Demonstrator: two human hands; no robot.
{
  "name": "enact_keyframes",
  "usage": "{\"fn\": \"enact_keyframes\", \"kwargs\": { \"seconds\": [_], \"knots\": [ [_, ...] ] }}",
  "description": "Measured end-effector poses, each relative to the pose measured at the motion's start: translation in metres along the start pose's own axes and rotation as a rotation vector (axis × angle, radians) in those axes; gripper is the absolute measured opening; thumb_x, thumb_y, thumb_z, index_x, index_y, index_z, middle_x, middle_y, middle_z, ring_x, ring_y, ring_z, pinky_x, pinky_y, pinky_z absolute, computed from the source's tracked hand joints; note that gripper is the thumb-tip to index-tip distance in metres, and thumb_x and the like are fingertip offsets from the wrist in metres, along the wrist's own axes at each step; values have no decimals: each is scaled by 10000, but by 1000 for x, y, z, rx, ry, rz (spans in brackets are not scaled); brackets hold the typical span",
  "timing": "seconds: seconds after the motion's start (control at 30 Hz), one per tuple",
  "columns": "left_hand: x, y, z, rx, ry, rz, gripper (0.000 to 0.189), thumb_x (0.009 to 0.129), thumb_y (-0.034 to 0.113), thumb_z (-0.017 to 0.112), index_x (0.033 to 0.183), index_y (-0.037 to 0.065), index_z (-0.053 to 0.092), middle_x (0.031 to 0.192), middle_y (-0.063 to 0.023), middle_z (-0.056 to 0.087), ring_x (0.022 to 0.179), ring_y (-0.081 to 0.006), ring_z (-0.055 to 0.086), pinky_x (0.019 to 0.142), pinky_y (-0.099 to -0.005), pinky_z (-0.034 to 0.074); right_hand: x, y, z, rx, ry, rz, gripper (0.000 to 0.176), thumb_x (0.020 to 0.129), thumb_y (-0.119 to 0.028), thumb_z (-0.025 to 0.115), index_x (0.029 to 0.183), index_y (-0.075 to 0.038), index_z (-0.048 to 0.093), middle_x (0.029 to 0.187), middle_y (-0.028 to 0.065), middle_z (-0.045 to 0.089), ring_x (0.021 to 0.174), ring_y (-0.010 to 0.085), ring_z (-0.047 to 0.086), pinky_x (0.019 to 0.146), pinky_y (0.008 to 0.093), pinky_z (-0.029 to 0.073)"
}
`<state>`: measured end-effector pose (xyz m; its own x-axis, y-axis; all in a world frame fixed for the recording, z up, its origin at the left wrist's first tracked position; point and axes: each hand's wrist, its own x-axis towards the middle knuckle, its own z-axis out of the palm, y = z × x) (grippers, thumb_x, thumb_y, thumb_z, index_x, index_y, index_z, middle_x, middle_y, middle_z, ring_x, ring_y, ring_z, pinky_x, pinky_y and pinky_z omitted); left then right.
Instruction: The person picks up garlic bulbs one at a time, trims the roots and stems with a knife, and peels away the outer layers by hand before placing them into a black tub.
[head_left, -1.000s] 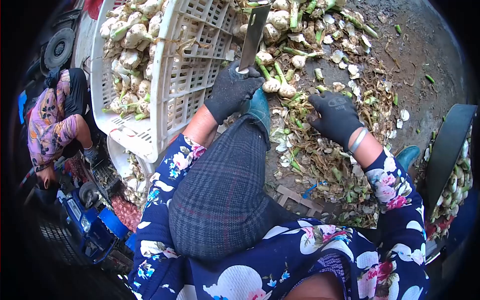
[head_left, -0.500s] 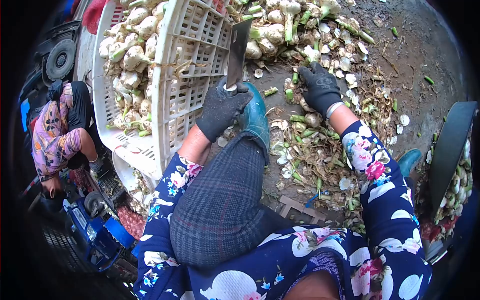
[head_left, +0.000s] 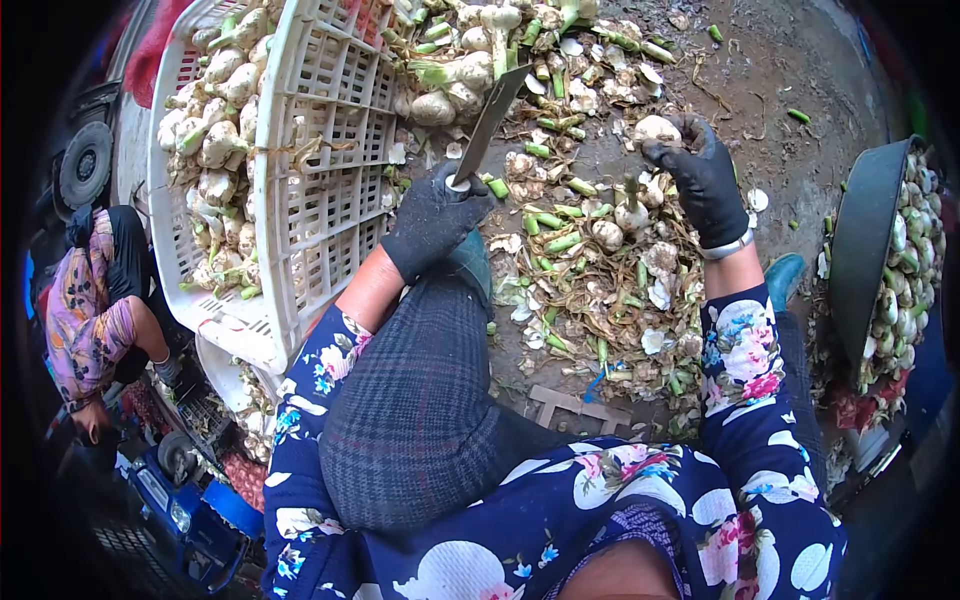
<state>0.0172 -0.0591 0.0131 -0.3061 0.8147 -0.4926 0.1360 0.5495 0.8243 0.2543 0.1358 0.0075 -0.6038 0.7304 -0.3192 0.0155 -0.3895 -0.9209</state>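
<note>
A broad-bladed knife [head_left: 490,125] is gripped in my left hand [head_left: 437,222], its blade pointing up and away from me. That hand, in a dark glove, is above my left boot, beside a white plastic crate [head_left: 325,150]. My right hand [head_left: 708,190], gloved too, is closed on a garlic bulb [head_left: 657,130] held between thumb and fingers. Below it on the ground lie trimmed garlic bulbs [head_left: 607,235], cut green stems [head_left: 563,242] and dry peelings [head_left: 590,310]. More garlic with stems [head_left: 465,75] is heaped beyond the knife.
Garlic bulbs [head_left: 222,145] fill the tilted white crate at left. On the right stands a dark tub [head_left: 868,250] with garlic beside it. A person in a patterned top [head_left: 85,300] bends at far left, near a blue vehicle [head_left: 165,495].
My right hand has lifted from the ground debris and now holds a garlic bulb. The knife remains in my left hand, its blade tilting more to the right. The whole view has shifted.
</note>
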Motion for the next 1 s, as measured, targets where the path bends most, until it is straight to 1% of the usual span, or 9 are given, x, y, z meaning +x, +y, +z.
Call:
{"fn": "enact_keyframes", "kwargs": {
  "seconds": [0.13,0.27,0.33,0.37,0.6,0.83,0.87,0.93,1.0],
  "knots": [
    [14,10,6,88,-9,161,217,740,108,664,889,25,530,742,-25,548,677,-95,530,600,-233,437,8,21,3,287,-120,169,401,757,-155,645,1096,-16,485,917,62,597,771,174,608,690,267,495],
    [14,49,9,367,-54,232,180,724,129,646,841,36,544,786,-93,551,691,-199,554,618,-321,440,-7,-7,42,449,-152,198,432,734,-98,655,1119,-14,477,936,75,608,771,165,611,669,281,490],
    [14,55,12,650,28,600,182,707,108,630,849,40,540,787,-119,532,747,-281,540,637,-369,440,-9,-10,46,206,-182,179,444,725,-90,656,1124,-13,478,914,76,616,760,157,612,668,275,483],
    [10,59,13,694,51,600,211,703,109,620,887,55,533,821,-141,510,806,-331,518,660,-389,444,-9,-9,47,-190,-230,1,406,739,-94,645,1102,-7,486,867,71,618,735,143,608,650,263,484],
    [8,59,15,844,35,595,294,689,110,628,954,65,511,879,-139,506,812,-336,536,669,-402,455,-16,5,39,-85,-157,58,445,710,-58,687,1098,5,478,821,48,606,640,89,545,551,241,461],
    [16,49,15,810,50,601,259,693,87,600,934,60,510,861,-148,511,831,-344,531,689,-404,452,-25,-5,46,-339,-157,-62,564,642,-77,729,1130,4,457,861,44,601,767,143,583,693,276,478],
    [22,36,11,785,70,603,245,700,86,587,930,58,508,858,-152,513,837,-349,528,698,-409,450,-33,-26,63,125,-132,149,518,602,-85,720,1068,1,512,933,65,595,798,157,587,725,265,469],
    [30,1,-13,987,-39,215,175,743,120,540,895,48,490,866,-168,515,824,-353,519,707,-434,427,-44,-29,72,-190,-212,-281,498,571,-106,719,1025,-7,539,980,71,583,837,154,579,761,264,456],
    [21,-6,-10,878,85,321,145,753,124,544,863,45,489,840,-164,514,794,-353,515,693,-426,421,-38,-33,67,-102,-228,-76,541,567,-116,742,1054,-17,530,961,54,585,880,132,560,779,262,446]
  ]
}}
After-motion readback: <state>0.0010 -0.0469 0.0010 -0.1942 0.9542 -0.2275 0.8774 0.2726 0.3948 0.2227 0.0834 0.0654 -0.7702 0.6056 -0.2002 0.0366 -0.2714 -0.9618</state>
